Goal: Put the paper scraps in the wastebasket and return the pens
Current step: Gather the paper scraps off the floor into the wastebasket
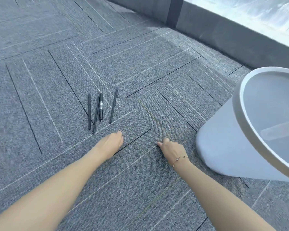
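Note:
Several black pens (100,108) lie side by side on the grey carpet, just beyond my left hand. A white wastebasket (223,139) stands at the right, its rim close to the camera. My left hand (111,142) rests low over the carpet with fingers curled down, a short way below the pens. My right hand (171,148), with a bracelet on the wrist, is near the carpet left of the wastebasket, fingers bent under and thumb sticking out. I cannot see anything held in either hand. No paper scraps show on the floor.
Grey carpet tiles (57,47) with dark and light stripes cover the floor. A low grey ledge (232,35) under a window runs along the back right, with a dark post (173,10) at its corner.

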Motion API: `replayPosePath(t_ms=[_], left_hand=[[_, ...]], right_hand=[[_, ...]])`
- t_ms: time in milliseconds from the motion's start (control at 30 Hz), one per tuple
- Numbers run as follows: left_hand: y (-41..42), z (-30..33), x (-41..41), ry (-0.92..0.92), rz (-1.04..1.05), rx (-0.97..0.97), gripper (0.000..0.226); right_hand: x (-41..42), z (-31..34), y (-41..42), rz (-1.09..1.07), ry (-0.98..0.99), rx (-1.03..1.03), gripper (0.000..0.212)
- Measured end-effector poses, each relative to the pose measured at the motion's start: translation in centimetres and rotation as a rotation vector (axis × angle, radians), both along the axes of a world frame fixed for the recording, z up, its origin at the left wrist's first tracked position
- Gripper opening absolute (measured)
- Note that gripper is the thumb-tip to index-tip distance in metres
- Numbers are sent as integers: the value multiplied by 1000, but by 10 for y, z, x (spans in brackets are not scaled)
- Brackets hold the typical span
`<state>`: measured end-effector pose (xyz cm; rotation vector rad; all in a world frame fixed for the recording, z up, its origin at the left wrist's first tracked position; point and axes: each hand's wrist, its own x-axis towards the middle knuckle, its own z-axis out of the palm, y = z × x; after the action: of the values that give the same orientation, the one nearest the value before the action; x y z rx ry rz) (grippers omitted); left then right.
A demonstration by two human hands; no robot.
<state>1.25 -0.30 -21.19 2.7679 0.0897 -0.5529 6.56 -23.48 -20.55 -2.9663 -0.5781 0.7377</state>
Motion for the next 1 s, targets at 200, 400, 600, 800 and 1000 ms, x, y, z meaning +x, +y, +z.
replayPosePath(t_ms=[200, 400, 600, 800, 1000], left_hand=[[0, 8, 0, 24, 21, -5, 24], [7, 23, -2, 19, 82, -69, 29], [18, 52, 1, 9, 138, -146, 35], [30, 134, 31, -82, 124, -165, 43], [1, 231, 61, -144, 22, -120, 41]], right_hand=[[-5, -1, -4, 82, -59, -37, 30], [0, 18, 10, 98, 11, -108, 19], [13, 81, 40, 141, -16, 80, 15], [54, 196, 71, 142, -190, 175, 40], [72, 281, 20, 169, -219, 155, 43]])
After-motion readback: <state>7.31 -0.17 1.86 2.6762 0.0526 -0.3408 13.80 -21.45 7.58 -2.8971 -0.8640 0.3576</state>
